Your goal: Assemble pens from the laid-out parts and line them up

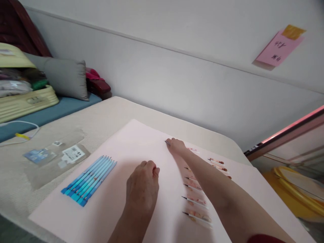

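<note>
My right hand (176, 145) reaches to the far side of a pale pink sheet (131, 148) and pinches a thin pen (167, 142) whose tip pokes out to the left. My left hand (143, 187) rests on the middle of the sheet with its fingers curled under, holding nothing I can see. A tight row of several blue pens (88, 180) lies on the sheet's left part. Under and beside my right forearm, several pink-and-white pens (196, 200) lie spaced out in a column, with a few more (217, 163) further right.
The sheet lies on a beige table (106, 114) against a grey wall. An opened clear package (57, 155) lies at left. Behind it are a yellow basket (25, 101), a grey cushion (67, 77) and a white cable (20, 135). A pink note (278, 49) hangs on the wall.
</note>
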Tool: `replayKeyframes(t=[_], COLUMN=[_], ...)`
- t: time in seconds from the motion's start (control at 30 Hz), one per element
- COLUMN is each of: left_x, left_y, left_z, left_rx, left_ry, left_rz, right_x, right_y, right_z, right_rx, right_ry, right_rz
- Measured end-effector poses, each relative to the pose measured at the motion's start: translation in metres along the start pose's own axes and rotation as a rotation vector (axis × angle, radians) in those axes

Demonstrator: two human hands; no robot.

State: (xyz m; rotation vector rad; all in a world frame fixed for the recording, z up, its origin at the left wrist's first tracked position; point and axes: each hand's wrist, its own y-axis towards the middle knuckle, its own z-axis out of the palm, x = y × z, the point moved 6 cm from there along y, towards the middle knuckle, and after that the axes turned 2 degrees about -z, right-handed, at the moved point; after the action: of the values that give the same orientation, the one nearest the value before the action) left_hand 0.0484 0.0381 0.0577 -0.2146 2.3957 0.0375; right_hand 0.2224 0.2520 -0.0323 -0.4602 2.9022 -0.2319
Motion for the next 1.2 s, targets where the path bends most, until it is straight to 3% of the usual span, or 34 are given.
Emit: replayKeyframes(t=[0.17,0.33,0.67,0.87,1.03,1.2], left_x=[0.004,0.008,0.018,0.026,0.031,0.063], left_y=[0.002,0.003,0.000,0.002,0.005,0.007], left_z=[-0.008,-0.019,-0.039,-0.047,-0.038,-0.003], left_rx=[-0.023,-0.047,-0.149,-0.182,-0.125,0.052], left_ry=[-0.005,-0.004,-0.050,-0.109,0.031,0.349], left_rz=[-0.011,-0.046,-0.022,-0.012,-0.018,-0.125], right_x=[0.016,0.040,0.116,0.128,0.120,0.116], right_y=[-0.012,-0.042,-0.143,-0.203,-0.239,-0.251], right_z=[-0.001,0.000,0.007,0.016,0.022,0.024], right_rx=[0.027,0.034,0.033,0.024,0.003,-0.076], right_ry=[-0.032,-0.045,-0.052,-0.018,0.050,0.103], right_rz=[-0.050,-0.088,-0.141,-0.053,0.055,0.082])
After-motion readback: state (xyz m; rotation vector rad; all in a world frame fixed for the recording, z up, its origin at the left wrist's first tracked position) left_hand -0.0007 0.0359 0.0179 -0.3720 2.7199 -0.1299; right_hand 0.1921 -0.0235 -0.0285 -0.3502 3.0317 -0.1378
